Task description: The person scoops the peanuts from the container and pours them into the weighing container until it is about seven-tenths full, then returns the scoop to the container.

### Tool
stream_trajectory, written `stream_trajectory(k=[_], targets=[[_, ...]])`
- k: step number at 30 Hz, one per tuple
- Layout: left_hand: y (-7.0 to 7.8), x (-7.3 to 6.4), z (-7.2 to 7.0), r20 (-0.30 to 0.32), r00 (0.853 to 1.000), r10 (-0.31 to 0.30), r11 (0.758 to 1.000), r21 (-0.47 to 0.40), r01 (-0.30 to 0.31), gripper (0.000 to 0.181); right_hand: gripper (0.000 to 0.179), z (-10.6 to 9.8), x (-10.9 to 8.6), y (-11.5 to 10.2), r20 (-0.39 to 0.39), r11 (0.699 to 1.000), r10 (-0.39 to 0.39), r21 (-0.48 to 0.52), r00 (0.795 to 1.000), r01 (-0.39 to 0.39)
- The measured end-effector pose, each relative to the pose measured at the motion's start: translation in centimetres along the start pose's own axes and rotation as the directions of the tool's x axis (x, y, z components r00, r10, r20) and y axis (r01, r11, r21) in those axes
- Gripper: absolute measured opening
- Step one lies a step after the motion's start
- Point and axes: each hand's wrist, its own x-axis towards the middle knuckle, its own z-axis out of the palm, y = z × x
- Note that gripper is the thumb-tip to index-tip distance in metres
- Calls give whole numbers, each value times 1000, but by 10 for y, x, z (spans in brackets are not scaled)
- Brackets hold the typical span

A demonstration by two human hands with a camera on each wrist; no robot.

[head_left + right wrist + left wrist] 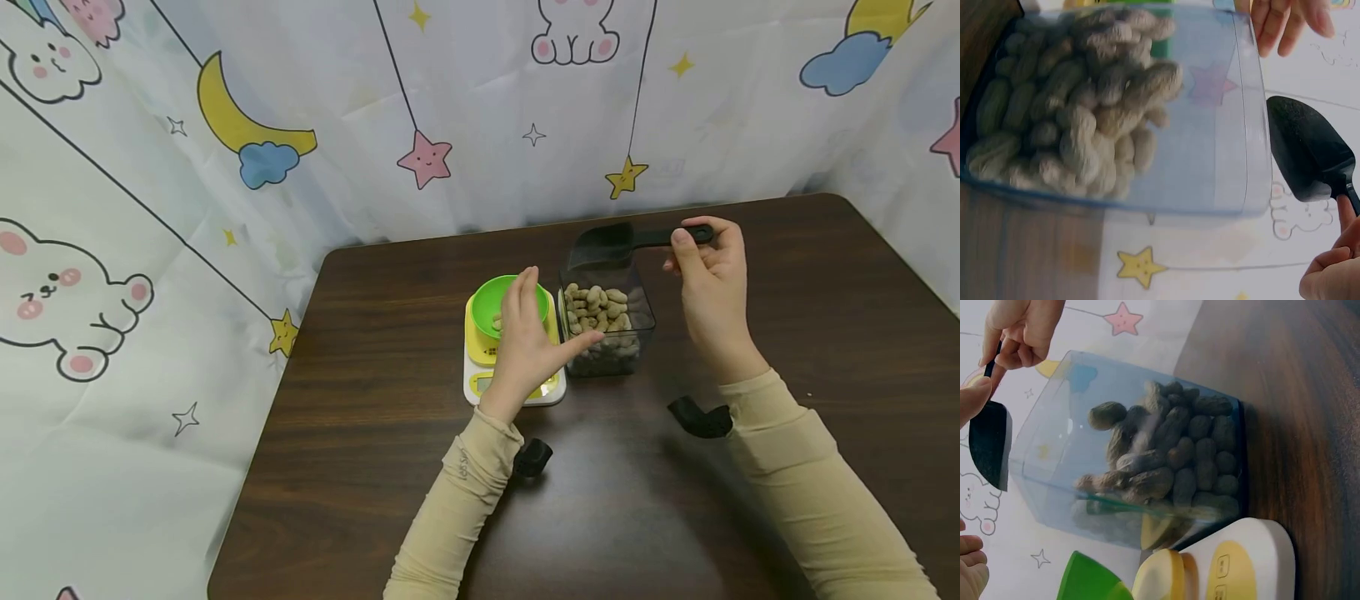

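Observation:
My right hand point(716, 292) pinches the handle of a black scoop point(603, 244), holding it above the far side of a clear box. The scoop's blade point(1307, 147) looks bare in the right wrist view. Peanuts in their shells point(596, 308) fill the lower part of the clear box point(1210, 156). With fingers extended and thumb spread, my left hand point(525, 346) is over the scale and the box's near left corner; contact cannot be made out. Behind its fingers, a green bowl point(487, 296) sits on a yellow and white kitchen scale point(474, 358), with a little of its contents showing.
Scale and box stand side by side on a dark wooden table point(375, 375). A white patterned curtain point(487, 83) hangs behind the table's back edge. Black wrist-worn pieces point(534, 458) stick out by both sleeves.

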Motion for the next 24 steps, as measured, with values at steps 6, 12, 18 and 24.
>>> stream_trajectory(k=[6,12,18,24], targets=[[1,0,5,40,999,-9,1000,-8,10,106,26,-16,1,0,-59,999,16,38,998,-14],[-1,0,12,73,997,-18,1000,8,18,106,26,-27,-1,5,-99,998,32,50,995,-27],[-4,-1,18,98,994,-41,999,18,39,104,26,-32,0,8,-104,998,41,52,994,-35],[-5,-1,25,124,991,-53,998,-7,55,100,28,-37,-1,12,-79,998,62,17,995,-61]])
